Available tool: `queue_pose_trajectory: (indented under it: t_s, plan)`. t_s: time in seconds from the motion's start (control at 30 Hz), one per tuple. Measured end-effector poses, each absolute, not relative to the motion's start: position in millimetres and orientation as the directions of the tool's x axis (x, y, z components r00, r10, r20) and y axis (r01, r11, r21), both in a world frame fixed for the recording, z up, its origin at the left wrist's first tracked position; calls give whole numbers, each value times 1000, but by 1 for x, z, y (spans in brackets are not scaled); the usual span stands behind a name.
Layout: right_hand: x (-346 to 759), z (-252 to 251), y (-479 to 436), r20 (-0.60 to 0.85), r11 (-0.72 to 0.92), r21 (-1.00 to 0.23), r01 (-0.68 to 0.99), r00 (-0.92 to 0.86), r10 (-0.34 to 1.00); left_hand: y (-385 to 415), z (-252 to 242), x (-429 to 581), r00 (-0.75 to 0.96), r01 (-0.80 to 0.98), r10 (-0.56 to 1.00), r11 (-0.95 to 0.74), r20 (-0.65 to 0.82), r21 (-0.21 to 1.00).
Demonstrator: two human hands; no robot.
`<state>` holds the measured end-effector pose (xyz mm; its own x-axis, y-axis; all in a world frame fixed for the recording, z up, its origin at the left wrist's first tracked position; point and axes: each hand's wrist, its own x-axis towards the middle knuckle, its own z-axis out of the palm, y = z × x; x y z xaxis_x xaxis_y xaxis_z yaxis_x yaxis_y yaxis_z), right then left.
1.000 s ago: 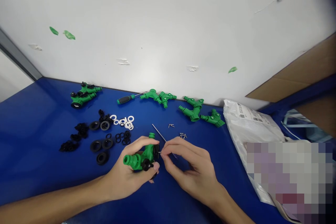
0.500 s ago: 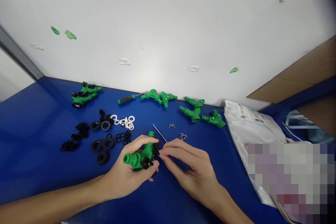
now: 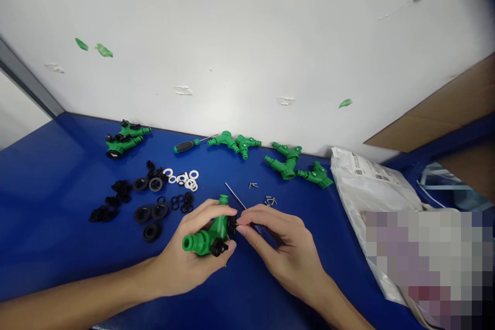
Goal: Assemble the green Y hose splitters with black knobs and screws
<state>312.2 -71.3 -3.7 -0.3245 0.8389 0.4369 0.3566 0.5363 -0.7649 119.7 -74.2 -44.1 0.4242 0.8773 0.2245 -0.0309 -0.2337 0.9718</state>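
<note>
One green hose splitter gripped in the left hand, coupling pointing lower left, right fingers pinched narrow at its black end

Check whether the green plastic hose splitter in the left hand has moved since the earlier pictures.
Yes: the green plastic hose splitter has tilted in the left hand, its connector end dipping lower in view, farther from the black-handled screwdriver.
</note>
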Motion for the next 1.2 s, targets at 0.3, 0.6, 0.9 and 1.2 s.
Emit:
queue_pose_trajectory:
  t_s: [0.3, 0.6, 0.9, 1.2]
  plan:
    - [309, -11, -72, 465, 547, -743, 386, -290, 836, -76, -41, 121, 397, 79, 879, -320, 264, 944]
    - [314, 0, -70, 420, 515, -765, 386, -307, 854, -75, -41, 119, 413, 49, 877, -289, 244, 956]
    - [314, -5, -71, 448, 565, -720, 404, -352, 822, -76, -41, 120, 412, 34, 874, -297, 258, 954]
    - [317, 1, -70, 456, 590, -691, 419, -380, 804, -75, -42, 121, 420, 20, 874, -280, 246, 960]
